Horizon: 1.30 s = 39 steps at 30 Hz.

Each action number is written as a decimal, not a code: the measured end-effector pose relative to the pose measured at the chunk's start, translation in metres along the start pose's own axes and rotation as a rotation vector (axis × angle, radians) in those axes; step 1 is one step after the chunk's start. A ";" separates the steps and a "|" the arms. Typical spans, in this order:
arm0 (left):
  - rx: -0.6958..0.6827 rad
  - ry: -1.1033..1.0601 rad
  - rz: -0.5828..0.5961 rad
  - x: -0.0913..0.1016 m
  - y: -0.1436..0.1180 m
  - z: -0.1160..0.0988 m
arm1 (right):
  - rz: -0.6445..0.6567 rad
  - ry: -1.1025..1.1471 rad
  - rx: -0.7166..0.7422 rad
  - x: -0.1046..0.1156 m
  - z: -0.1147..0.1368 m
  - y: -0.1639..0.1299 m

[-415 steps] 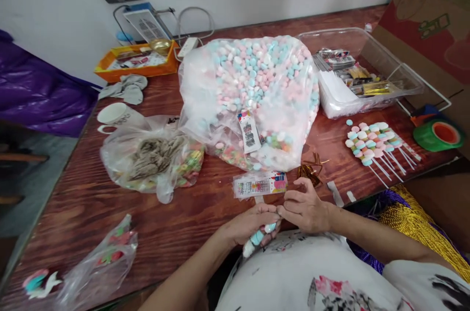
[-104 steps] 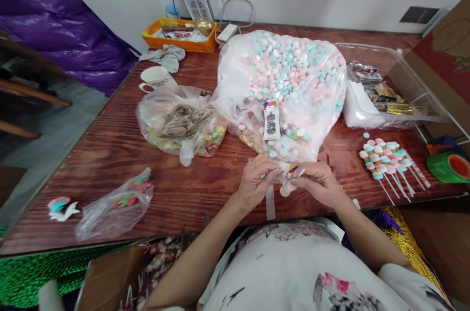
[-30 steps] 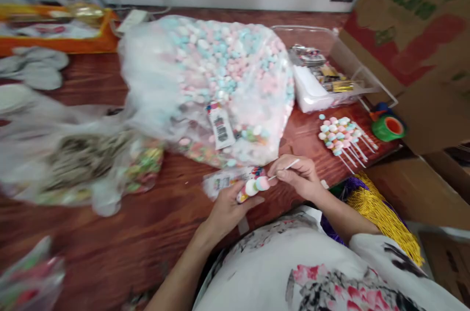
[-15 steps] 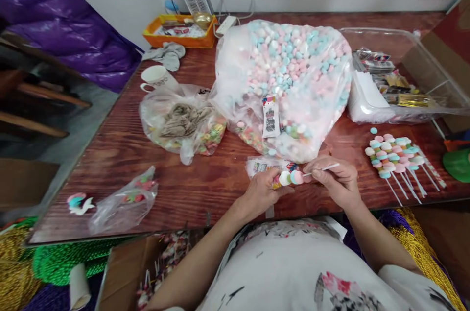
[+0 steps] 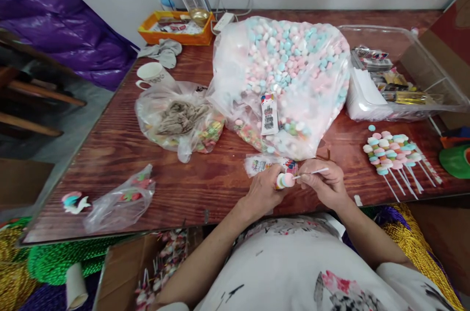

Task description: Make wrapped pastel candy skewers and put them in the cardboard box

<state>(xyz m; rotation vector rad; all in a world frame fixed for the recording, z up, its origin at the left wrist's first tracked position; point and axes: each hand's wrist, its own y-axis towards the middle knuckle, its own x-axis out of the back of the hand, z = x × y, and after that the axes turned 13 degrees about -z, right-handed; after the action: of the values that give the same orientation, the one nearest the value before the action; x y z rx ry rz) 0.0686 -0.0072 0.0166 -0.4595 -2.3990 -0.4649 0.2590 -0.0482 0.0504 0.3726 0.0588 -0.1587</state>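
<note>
Near the table's front edge my left hand [image 5: 265, 189] is closed around a short stack of round pastel candies [image 5: 288, 180], pink at the outer end, with blue, white and yellow behind. Part of the stack is hidden by my fingers. My right hand [image 5: 325, 181] pinches a thin white stick [image 5: 318, 171], its left end against the pink candy. How deep the stick goes cannot be seen. Behind both hands lies a flat printed clear wrapper [image 5: 257, 165]. Beyond that rests a big clear bag of pastel candies [image 5: 281, 63], with a small printed packet [image 5: 269, 117] on it.
At right lie several candy-topped sticks [image 5: 391, 154] below a clear plastic bin [image 5: 407, 115]. To the left are a bag holding a brown cloth [image 5: 181, 117], a white mug [image 5: 152, 74], an orange tray [image 5: 176, 37], and a small bag with red-green pieces [image 5: 123, 203].
My right hand has shifted left, closer to my left hand, with the stick. Less of the candy stack now shows outside my left fingers. The whole view has shifted slightly.
</note>
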 end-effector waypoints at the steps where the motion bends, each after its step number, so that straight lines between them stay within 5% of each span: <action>1: 0.029 -0.015 0.024 0.002 -0.001 0.001 | 0.018 0.013 0.041 0.002 0.001 0.002; 9: 0.120 0.032 0.084 0.002 -0.004 0.017 | 0.137 -0.017 0.029 0.000 -0.007 -0.001; 17: 0.141 -0.041 0.116 0.000 -0.003 0.008 | 0.224 -0.156 0.159 0.002 -0.015 0.004; 23: -0.005 0.067 0.058 0.016 -0.002 0.013 | 0.142 -0.109 0.055 0.014 -0.018 0.007; 30: -0.108 0.194 0.039 0.025 -0.011 0.036 | 0.200 -0.034 0.030 0.010 -0.018 0.001; 39: 0.135 -0.148 0.115 0.024 -0.014 0.038 | 0.318 -0.186 0.208 0.022 -0.004 0.005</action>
<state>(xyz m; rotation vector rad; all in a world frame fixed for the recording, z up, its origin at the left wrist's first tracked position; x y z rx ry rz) 0.0253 0.0015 0.0014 -0.5857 -2.5090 -0.2231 0.2813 -0.0449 0.0467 0.5675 -0.2013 0.1163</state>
